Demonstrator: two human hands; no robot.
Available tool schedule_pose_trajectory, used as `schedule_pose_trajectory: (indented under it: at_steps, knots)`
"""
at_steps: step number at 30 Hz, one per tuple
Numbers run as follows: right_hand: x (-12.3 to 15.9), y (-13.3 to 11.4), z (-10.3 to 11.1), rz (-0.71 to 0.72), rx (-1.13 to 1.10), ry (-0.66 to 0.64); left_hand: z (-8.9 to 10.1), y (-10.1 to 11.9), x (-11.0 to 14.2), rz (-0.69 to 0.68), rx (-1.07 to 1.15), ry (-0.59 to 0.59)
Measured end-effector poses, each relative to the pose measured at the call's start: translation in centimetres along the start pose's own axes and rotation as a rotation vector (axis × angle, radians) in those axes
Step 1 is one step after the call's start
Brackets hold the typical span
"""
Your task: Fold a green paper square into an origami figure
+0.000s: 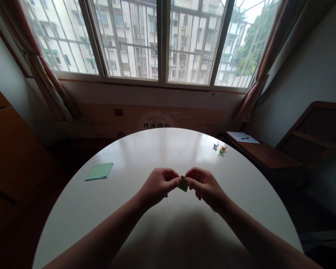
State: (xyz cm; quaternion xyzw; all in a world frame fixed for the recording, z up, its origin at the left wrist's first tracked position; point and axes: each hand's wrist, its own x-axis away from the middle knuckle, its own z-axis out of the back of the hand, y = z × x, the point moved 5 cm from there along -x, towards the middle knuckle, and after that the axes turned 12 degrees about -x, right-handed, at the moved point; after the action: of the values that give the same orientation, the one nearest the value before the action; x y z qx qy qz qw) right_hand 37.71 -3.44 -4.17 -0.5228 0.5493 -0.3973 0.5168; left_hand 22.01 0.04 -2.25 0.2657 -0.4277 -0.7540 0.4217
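Above the middle of a round white table (pixel 106 209), my left hand (pixel 158 184) and my right hand (pixel 204 185) meet. Both pinch a small folded piece of green paper (pixel 183 184) between thumb and fingers. The paper is mostly hidden by my fingertips; only a small corner shows. My forearms reach in from the bottom edge.
A stack of light green paper sheets (pixel 100 171) lies at the table's left. Small folded paper figures (pixel 220 149) sit at the far right edge. A wooden side table with a white sheet and pen (pixel 243 137) stands to the right, below a barred window (pixel 162 41).
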Motion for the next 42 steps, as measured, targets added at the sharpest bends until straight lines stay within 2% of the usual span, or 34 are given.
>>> schedule_pose_trajectory:
  at_steps: [6,14,19,24,30,34,42]
  knots:
    - [0.0,-0.3,0.0,0.055,0.028,-0.01,0.1,0.2,0.2,-0.019,-0.061,-0.007]
    - [-0.1,-0.8,-0.2,0.028,0.103,-0.006,0.1,0.6,0.4,-0.087,-0.168,0.011]
    - [0.2,-0.9,-0.7,0.018,0.127,-0.034,0.1,0.8,0.4,-0.096,-0.155,0.022]
    - [0.3,-1.3,-0.8,0.097,0.173,-0.055,0.2,0.9,0.4,-0.074,-0.12,0.031]
    - [0.4,-1.0,-0.6,0.175,0.374,-0.036,0.0,0.8,0.3,-0.074,-0.12,0.038]
    - [0.6,-1.2,-0.6,0.202,0.421,-0.02,0.0,0.7,0.4,-0.086,-0.171,0.05]
    - [0.3,-1.1,-0.4,0.157,0.324,-0.023,0.5,1.6,0.8,-0.244,-0.344,0.134]
